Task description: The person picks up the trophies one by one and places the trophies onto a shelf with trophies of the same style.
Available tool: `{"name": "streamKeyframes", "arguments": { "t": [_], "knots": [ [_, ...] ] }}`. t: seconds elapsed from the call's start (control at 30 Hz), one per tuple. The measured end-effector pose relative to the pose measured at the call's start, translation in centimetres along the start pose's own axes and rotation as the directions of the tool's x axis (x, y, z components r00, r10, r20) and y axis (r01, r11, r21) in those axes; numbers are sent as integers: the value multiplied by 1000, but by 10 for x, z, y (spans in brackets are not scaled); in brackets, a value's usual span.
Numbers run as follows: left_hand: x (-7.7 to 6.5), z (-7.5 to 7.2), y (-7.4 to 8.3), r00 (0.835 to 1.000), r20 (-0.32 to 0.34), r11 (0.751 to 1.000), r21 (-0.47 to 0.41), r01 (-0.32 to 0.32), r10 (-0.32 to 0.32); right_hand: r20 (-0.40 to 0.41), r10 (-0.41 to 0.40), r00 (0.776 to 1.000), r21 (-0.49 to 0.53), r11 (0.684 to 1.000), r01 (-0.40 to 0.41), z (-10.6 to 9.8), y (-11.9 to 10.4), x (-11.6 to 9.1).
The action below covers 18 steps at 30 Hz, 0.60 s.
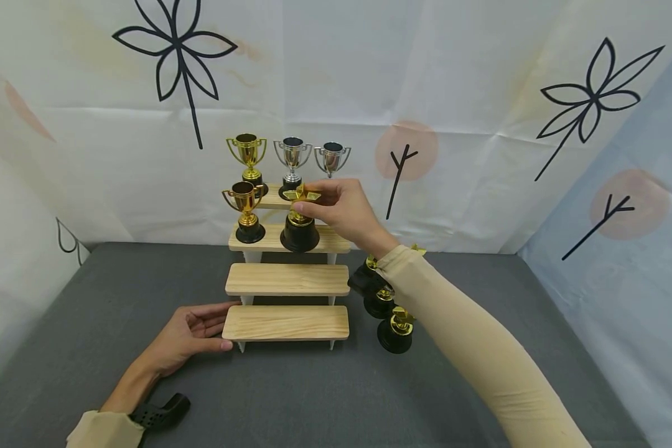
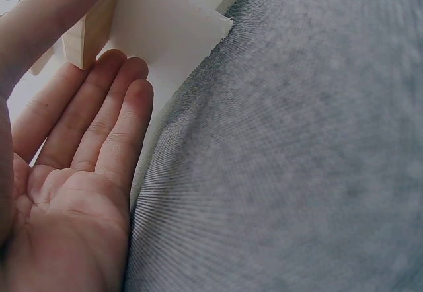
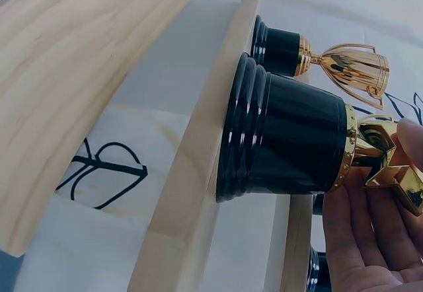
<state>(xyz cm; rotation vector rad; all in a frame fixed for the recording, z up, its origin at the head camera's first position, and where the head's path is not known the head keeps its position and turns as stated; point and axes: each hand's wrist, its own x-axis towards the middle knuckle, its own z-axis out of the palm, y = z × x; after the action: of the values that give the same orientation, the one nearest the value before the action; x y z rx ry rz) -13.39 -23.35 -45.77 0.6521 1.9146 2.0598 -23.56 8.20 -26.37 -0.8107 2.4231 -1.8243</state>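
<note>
My right hand (image 1: 343, 208) pinches a gold star trophy (image 1: 300, 236) by its star, upright. The trophy's black base is right at the front edge of the second-highest step (image 3: 192, 166) of a wooden tiered stand (image 1: 287, 280). Left of it on that step stands a bronze-gold cup trophy (image 1: 245, 202), also seen in the right wrist view. My left hand (image 1: 182, 339) is at the left end of the lowest step (image 1: 285, 323); its fingers (image 2: 109, 127) lie extended at the board's end, with the thumb at the front corner.
On the top step are a gold cup trophy (image 1: 247, 152) and two silver cup trophies, one silver cup (image 1: 331, 157) partly behind my right hand. Several black-based star trophies (image 1: 395, 333) are on the grey table (image 1: 291, 398) right of the stand, partly covered by my right sleeve. A printed cloth (image 1: 470, 186) hangs behind.
</note>
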Motion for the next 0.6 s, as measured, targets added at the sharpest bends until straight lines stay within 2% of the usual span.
{"name": "streamKeyframes", "arguments": {
  "t": [0.6],
  "knots": [
    [-1, -1, 2, 1000, -23, 1000, 7, 11, -11, -18, -6, 1000, -46, 999, 5, 6, 0, 7]
  ]
}}
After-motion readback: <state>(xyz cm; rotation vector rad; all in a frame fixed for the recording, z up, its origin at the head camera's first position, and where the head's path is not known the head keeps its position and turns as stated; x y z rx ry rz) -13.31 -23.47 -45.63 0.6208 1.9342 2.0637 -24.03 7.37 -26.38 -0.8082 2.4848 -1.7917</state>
